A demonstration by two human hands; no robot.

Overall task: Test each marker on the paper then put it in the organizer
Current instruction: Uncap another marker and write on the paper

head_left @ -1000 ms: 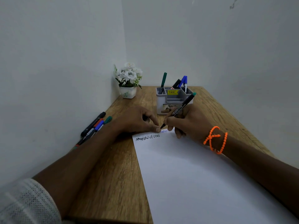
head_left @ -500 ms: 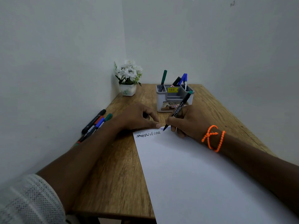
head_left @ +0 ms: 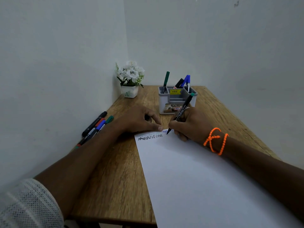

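At the far left we see a white mesh sleeve and our left forearm reaching across the wooden surface. Against the left wall lies a cluster of loose markers, black, red, blue and green caps lying side by side, just beside that forearm. Behind them in the corner stands a small white pot of white flowers. Our left hand lies palm down with fingers curled, its fingertip pressing the top edge of the paper, and holds nothing else that we can make out. A black zigzag scribble runs along the paper's top edge, with a short blue one just right of it. Our right hand, an orange beaded band on its wrist, is closed around a black marker with a green end, tilted back toward the organizer, its tip touching the paper beside the blue marks. Behind the hands stands the grey organizer, a yellow price sticker inside; a green-capped marker stands in its left compartment, and black and blue ones lean at the back right.
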